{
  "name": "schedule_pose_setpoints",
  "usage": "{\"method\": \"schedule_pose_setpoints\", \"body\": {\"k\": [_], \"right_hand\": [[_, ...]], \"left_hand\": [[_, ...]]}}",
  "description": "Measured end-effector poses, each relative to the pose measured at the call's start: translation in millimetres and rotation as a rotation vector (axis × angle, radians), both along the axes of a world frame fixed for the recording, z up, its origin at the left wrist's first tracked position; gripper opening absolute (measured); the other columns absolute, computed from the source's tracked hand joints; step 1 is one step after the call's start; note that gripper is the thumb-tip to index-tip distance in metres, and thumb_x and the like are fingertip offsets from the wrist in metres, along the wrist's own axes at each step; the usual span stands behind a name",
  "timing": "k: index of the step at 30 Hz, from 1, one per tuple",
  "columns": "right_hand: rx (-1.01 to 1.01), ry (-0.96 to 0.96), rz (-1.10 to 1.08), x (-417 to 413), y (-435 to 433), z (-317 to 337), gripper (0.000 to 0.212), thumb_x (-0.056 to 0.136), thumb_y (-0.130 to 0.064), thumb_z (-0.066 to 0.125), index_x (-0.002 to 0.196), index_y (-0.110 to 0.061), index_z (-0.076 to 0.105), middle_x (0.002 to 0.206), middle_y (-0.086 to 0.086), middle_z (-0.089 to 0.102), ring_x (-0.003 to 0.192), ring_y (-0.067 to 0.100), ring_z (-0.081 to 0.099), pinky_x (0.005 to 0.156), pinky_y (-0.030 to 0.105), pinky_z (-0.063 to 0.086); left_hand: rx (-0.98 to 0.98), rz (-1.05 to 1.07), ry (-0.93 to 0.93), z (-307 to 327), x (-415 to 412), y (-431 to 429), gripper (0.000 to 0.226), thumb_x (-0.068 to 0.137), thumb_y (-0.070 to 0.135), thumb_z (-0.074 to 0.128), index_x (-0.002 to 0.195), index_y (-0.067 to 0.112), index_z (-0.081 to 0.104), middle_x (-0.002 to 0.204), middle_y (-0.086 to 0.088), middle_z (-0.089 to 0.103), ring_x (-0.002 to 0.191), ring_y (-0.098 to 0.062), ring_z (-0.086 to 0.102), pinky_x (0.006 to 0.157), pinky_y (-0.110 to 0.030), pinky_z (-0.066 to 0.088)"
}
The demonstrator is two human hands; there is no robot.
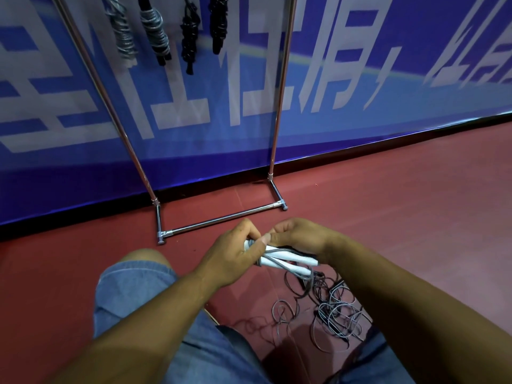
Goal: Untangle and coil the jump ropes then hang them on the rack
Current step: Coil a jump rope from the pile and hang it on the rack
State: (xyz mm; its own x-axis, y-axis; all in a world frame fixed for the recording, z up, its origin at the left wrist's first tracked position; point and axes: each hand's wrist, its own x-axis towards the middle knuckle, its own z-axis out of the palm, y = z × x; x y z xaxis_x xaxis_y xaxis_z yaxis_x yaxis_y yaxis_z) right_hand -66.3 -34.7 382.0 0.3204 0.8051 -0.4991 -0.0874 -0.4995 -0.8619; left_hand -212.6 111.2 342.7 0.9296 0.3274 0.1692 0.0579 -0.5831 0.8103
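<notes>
My left hand [235,253] grips the two white handles [288,261] of a jump rope, held side by side. My right hand [299,236] pinches the grey cord where it crosses the handles near my left thumb. The cord trails down from the handles into a loose tangle of grey and dark ropes [332,309] on the red floor, between my knees. A metal rack [221,220] stands just ahead against the wall. Several coiled ropes [155,31] hang from its top, two grey and two black.
A blue banner wall [360,79] with white lettering runs behind the rack. My denim-clad left knee [138,275] is low at the left. Red floor [415,203] stretches to the right of the rack's base bar.
</notes>
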Motion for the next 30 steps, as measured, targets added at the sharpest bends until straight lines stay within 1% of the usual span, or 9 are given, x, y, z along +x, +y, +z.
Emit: {"method": "schedule_pose_setpoints", "body": {"k": [5,8,10,15,18,23,26,28,30], "right_hand": [[0.118,0.314,-0.106,3.2,-10.7,6.2,0.019,0.093,-0.023,0.071,0.091,-0.005,0.066,0.076,0.011,0.066,0.061,0.019,0.06,0.056,0.027,0.046],[0.1,0.418,-0.372,-5.8,-14.5,5.4,0.019,0.102,-0.009,0.047,0.088,-0.008,0.059,0.056,0.0,0.066,0.046,0.013,0.063,0.045,0.021,0.049],[0.143,0.525,-0.348,-15.6,-9.0,-2.2,0.015,0.097,-0.011,0.046,0.094,-0.013,0.06,0.059,-0.002,0.06,0.047,0.011,0.056,0.047,0.019,0.045],[0.157,0.208,-0.404,-43.4,14.1,-9.8,0.02,0.102,-0.012,0.045,0.096,-0.013,0.064,0.061,0.0,0.052,0.047,0.011,0.046,0.046,0.022,0.031],[0.13,-0.005,-0.349,-58.9,17.5,-6.4,0.025,0.105,-0.019,0.048,0.104,-0.004,0.068,0.065,0.007,0.057,0.048,0.016,0.052,0.047,0.024,0.035],[-0.035,-0.478,-0.048,-72.3,12.5,-5.7,0.032,0.103,-0.029,0.051,0.073,-0.019,0.057,0.068,0.003,0.068,0.056,0.019,0.066,0.064,0.035,0.053],[-0.088,-0.861,0.143,-74.7,10.3,-2.5,0.033,0.098,-0.035,0.051,0.07,-0.019,0.046,0.071,0.002,0.057,0.069,0.026,0.056,0.059,0.036,0.04],[-0.049,-0.973,0.182,-73.8,8.5,4.1,0.028,0.096,-0.036,0.053,0.073,-0.021,0.048,0.075,-0.001,0.053,0.073,0.023,0.049,0.059,0.033,0.03],[-0.035,-1.018,0.192,-67.3,7.3,13.6,0.02,0.096,-0.036,0.055,0.082,-0.023,0.06,0.084,-0.002,0.061,0.075,0.02,0.049,0.061,0.031,0.032]], "left_hand": [[-0.279,0.079,-0.099,12.7,11.1,-15.0,0.025,0.084,0.053,0.055,0.08,0.028,0.055,0.071,0.021,0.061,0.063,0.001,0.049,0.06,-0.021,0.04],[-0.395,0.151,-0.159,18.1,18.8,-18.6,0.027,0.082,0.053,0.056,0.08,0.026,0.056,0.066,0.019,0.059,0.062,0.0,0.047,0.06,-0.022,0.039],[-0.458,0.216,-0.187,19.5,22.1,-17.8,0.022,0.087,0.044,0.059,0.079,0.024,0.055,0.06,0.016,0.055,0.057,-0.001,0.043,0.056,-0.023,0.036],[-0.406,0.437,-0.225,16.3,25.4,-12.3,0.02,0.092,0.038,0.056,0.08,0.023,0.053,0.066,0.012,0.053,0.059,-0.002,0.043,0.062,-0.032,0.038],[-0.25,0.501,-0.172,12.5,24.3,-4.9,0.019,0.099,0.035,0.057,0.086,0.022,0.053,0.071,0.008,0.058,0.062,-0.004,0.05,0.064,-0.035,0.044],[0.063,0.501,-0.027,0.9,15.8,12.7,0.014,0.097,0.04,0.051,0.091,0.028,0.056,0.078,0.009,0.065,0.072,-0.018,0.061,0.067,-0.039,0.051],[0.204,0.448,0.021,-8.3,8.9,20.5,0.023,0.095,0.045,0.048,0.087,0.025,0.055,0.079,0.007,0.064,0.075,-0.024,0.061,0.067,-0.043,0.051],[0.253,0.38,0.03,-11.9,5.6,22.8,0.031,0.091,0.052,0.042,0.086,0.024,0.055,0.082,0.007,0.063,0.077,-0.024,0.062,0.066,-0.043,0.051],[0.288,0.31,0.032,-15.3,2.4,23.8,0.033,0.091,0.056,0.04,0.086,0.027,0.055,0.082,0.008,0.062,0.076,-0.022,0.062,0.066,-0.042,0.051]]}}
